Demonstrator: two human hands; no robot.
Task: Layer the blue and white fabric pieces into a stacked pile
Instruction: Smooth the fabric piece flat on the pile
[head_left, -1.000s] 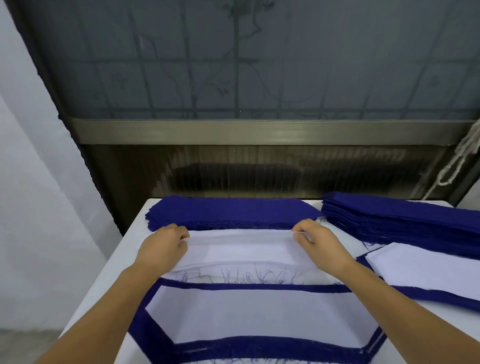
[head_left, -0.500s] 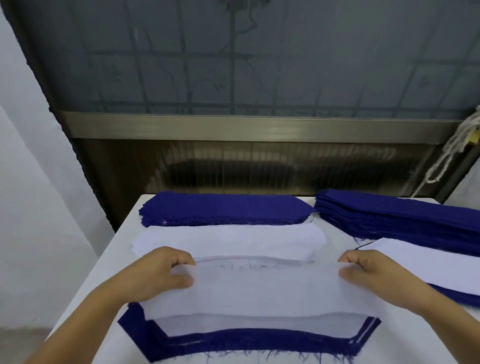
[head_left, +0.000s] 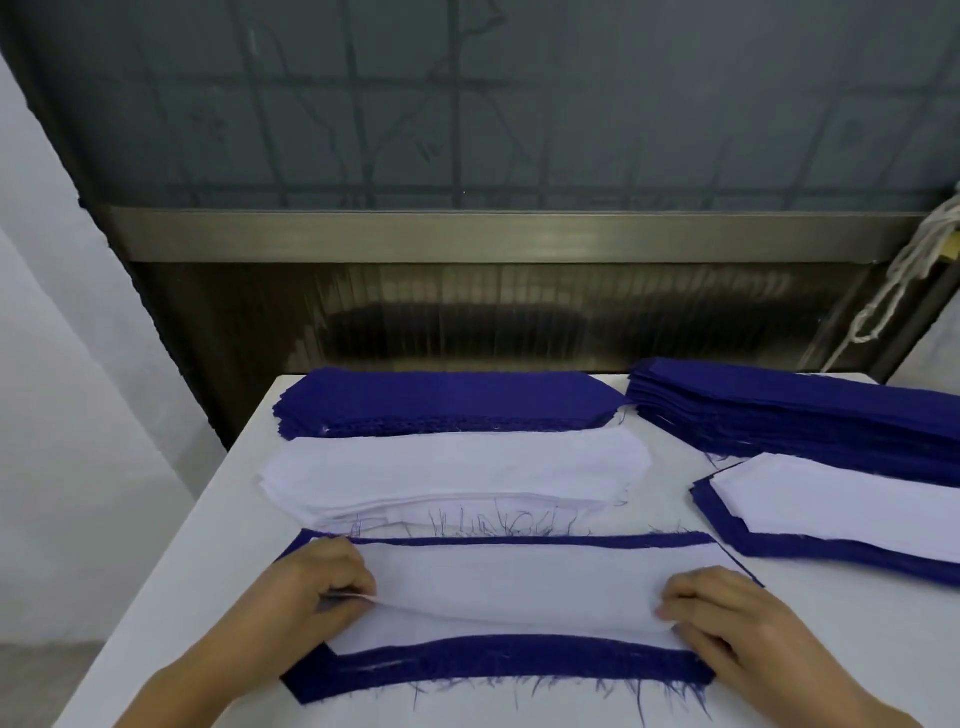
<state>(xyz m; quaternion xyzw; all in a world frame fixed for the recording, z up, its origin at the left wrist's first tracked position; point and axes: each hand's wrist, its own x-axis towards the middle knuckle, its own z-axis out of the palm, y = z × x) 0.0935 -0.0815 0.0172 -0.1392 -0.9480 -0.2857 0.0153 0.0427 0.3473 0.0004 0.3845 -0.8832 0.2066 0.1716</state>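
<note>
Both hands, left hand (head_left: 317, 587) and right hand (head_left: 727, 618), pinch a white piece (head_left: 514, 587) onto the near blue piece (head_left: 498, 667), layered pile (head_left: 831, 519) at right, white stack (head_left: 452, 473) and blue stacks (head_left: 447, 400) beyond, plenty left.

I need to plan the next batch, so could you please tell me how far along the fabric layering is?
Done: one white-on-blue layered set lies at the right. In hand: the left hand and right hand are laying a white fabric piece on a frayed blue fabric piece. Left: a stack of white pieces and two tall stacks of blue pieces, so most remains.
</note>
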